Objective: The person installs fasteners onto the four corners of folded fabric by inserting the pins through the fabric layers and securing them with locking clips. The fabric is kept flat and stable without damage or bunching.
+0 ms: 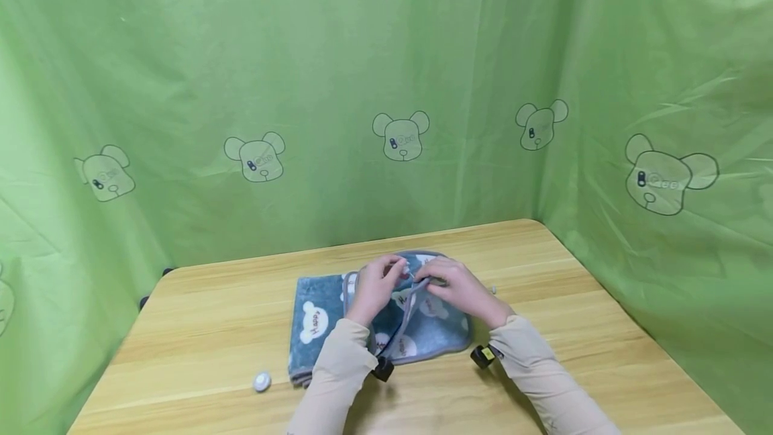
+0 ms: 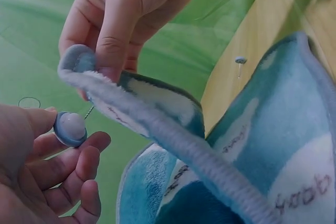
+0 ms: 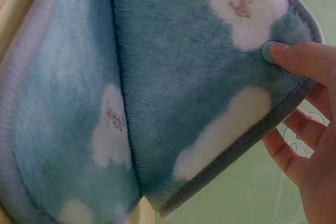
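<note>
In the head view, a teal fleece blanket (image 1: 443, 327) with white bear patches lies folded on the table, one corner lifted between both hands. My left hand (image 2: 31, 166) pinches a small round blue-and-white cap (image 2: 71, 128) between thumb and fingers. A thin ridged pin (image 2: 89, 112) spans the short gap from cap to cloth. My right hand (image 3: 315, 93) grips the blanket corner, its thumb pressing a light-blue disc (image 3: 270, 52) flat against the fleece. Whether disc and pin are one piece is hidden by the cloth.
A white round cap (image 1: 262, 381) lies on the wooden table (image 1: 199, 327), left of the blanket. Another pin (image 2: 240, 60) with a blue head stands on the tabletop beyond the right hand. Green curtains (image 1: 326, 86) printed with bears enclose the back and sides.
</note>
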A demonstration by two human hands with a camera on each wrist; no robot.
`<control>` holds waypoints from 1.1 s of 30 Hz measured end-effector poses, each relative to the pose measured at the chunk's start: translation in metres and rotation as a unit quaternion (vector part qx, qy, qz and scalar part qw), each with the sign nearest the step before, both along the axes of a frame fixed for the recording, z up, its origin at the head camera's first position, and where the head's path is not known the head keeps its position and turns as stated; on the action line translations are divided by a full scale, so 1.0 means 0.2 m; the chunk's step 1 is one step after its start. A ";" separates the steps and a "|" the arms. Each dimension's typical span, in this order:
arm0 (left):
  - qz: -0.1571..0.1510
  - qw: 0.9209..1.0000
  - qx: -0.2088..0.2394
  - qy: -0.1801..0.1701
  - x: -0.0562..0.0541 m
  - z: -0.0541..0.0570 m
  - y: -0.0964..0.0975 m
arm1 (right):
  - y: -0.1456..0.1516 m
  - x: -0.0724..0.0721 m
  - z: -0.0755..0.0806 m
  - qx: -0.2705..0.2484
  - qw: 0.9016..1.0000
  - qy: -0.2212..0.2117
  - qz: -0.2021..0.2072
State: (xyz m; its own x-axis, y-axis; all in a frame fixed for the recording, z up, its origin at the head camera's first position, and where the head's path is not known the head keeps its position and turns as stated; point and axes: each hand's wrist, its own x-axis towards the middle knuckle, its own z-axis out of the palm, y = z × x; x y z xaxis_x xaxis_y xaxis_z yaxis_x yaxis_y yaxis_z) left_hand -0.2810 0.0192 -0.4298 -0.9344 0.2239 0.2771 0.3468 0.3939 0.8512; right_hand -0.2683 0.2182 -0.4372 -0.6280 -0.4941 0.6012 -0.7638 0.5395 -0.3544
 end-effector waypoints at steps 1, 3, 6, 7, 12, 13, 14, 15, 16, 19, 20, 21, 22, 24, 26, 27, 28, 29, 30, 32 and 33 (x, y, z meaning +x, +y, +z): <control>0.001 1.000 -0.003 -0.002 0.00 0.00 0.00 | 0.00 0.00 0.00 -0.001 1.000 0.001 0.002; 0.000 1.000 -0.004 -0.002 0.00 -0.01 0.01 | 0.00 0.00 0.00 -0.002 1.000 0.004 0.007; 0.001 1.000 -0.006 -0.006 0.00 -0.01 0.01 | 0.00 0.00 0.00 -0.003 1.000 0.005 0.010; 0.002 1.000 -0.007 -0.008 0.00 -0.01 0.01 | 0.00 0.00 0.01 -0.002 1.000 0.005 0.010; -0.002 1.000 -0.009 -0.015 -0.01 -0.02 0.01 | 0.00 0.01 0.01 0.001 1.000 -0.008 0.008; -0.002 1.000 -0.010 -0.014 -0.01 -0.02 0.01 | 0.00 0.01 0.01 0.002 1.000 -0.011 0.007; -0.002 1.000 -0.012 -0.014 -0.01 -0.02 0.01 | 0.00 0.01 0.01 0.003 1.000 -0.015 0.007; -0.003 1.000 -0.013 -0.012 -0.01 -0.03 0.01 | 0.00 0.01 0.01 0.003 1.000 -0.017 0.007; -0.003 1.000 -0.014 -0.012 -0.01 -0.03 0.01 | 0.00 0.01 0.01 0.004 1.000 -0.018 0.006; -0.007 1.000 -0.011 -0.007 -0.01 -0.03 0.02 | 0.00 0.00 0.01 0.004 1.000 -0.019 0.006; -0.008 1.000 -0.011 -0.008 -0.01 -0.03 0.02 | 0.01 0.00 0.01 0.004 1.000 -0.019 0.007; -0.012 1.000 -0.008 -0.007 -0.01 -0.03 0.02 | 0.01 0.00 0.01 0.003 1.000 -0.020 0.006; -0.013 1.000 -0.006 -0.009 -0.01 -0.03 0.02 | 0.01 0.00 0.01 0.004 1.000 -0.021 0.006; -0.017 1.000 -0.002 -0.008 0.00 -0.03 0.02 | 0.01 0.00 0.00 0.003 1.000 -0.023 0.004; -0.020 1.000 -0.002 -0.013 0.00 -0.02 0.02 | 0.01 0.00 0.00 0.003 1.000 -0.025 0.002; -0.021 1.000 -0.003 -0.014 0.00 -0.03 0.02 | 0.00 0.00 0.01 0.003 1.000 -0.026 0.000; -0.022 1.000 -0.004 -0.015 0.00 -0.03 0.02 | 0.00 0.00 0.01 0.002 1.000 -0.027 -0.002; -0.024 1.000 -0.004 -0.014 0.00 -0.03 0.02 | 0.00 0.00 0.01 0.002 1.000 -0.028 -0.003; -0.024 1.000 -0.005 -0.014 0.00 -0.03 0.02 | 0.00 0.00 0.01 0.001 1.000 -0.028 -0.005; -0.025 1.000 -0.003 -0.014 0.00 -0.03 0.03 | 0.00 0.00 0.01 -0.002 1.000 -0.030 -0.008; -0.025 1.000 -0.003 -0.013 0.00 -0.03 0.03 | 0.00 0.00 0.01 -0.003 1.000 -0.030 -0.010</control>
State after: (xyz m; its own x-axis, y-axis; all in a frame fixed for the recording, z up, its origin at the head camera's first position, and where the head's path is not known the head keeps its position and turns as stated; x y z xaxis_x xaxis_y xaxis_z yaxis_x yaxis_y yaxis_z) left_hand -0.2816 0.0245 -0.4367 -0.9290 0.2720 0.2511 0.3437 0.3818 0.8579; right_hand -0.2680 0.2178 -0.4358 -0.6720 -0.4784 0.5653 -0.7308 0.5518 -0.4018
